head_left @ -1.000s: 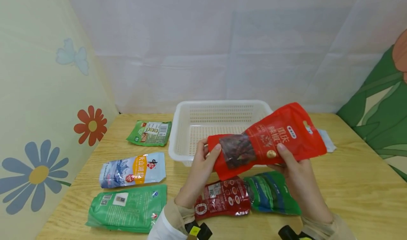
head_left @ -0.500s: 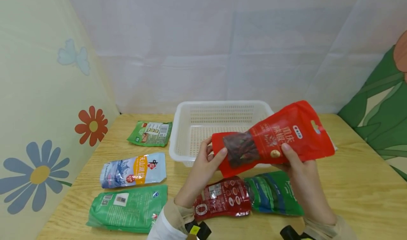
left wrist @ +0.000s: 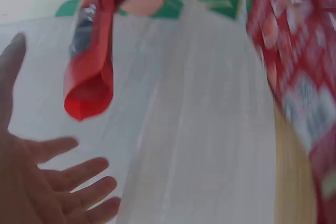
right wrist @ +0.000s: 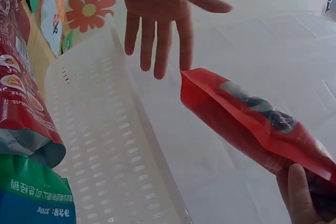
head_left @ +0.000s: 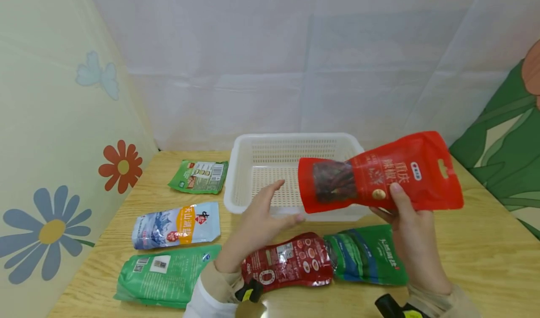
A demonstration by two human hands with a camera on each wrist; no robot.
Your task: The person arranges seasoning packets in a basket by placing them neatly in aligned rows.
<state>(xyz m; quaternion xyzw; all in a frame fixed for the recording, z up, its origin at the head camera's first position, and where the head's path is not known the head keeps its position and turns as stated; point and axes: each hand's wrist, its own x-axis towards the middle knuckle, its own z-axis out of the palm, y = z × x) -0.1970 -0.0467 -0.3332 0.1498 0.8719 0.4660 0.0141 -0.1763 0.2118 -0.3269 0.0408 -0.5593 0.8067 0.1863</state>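
Note:
My right hand [head_left: 415,243] pinches a red pouch of dried chilies [head_left: 379,173], thumb on its printed front and fingers behind. The pouch is held up in front of the basket's right side, its clear window showing dark chilies at the left end. My left hand [head_left: 259,224] is off the pouch, thumb and fingers spread, in front of the white plastic basket [head_left: 238,187]. In the right wrist view the left hand [right wrist: 160,19] has straight fingers near the pouch's bottom end. The left wrist view shows a gap between that hand and the pouch [left wrist: 92,77].
A dark red pouch [head_left: 295,262] and a green-blue pouch [head_left: 363,255] lie before the basket. On the left lie a small green packet [head_left: 200,176], a blue-white-orange salt bag [head_left: 177,225] and a large green bag [head_left: 168,276]. A white sheet [head_left: 219,74] hangs behind.
My left hand has let go of the pouch's left end and moved down and left, its fingers opening. The right hand has carried the pouch to the right and turned it more level.

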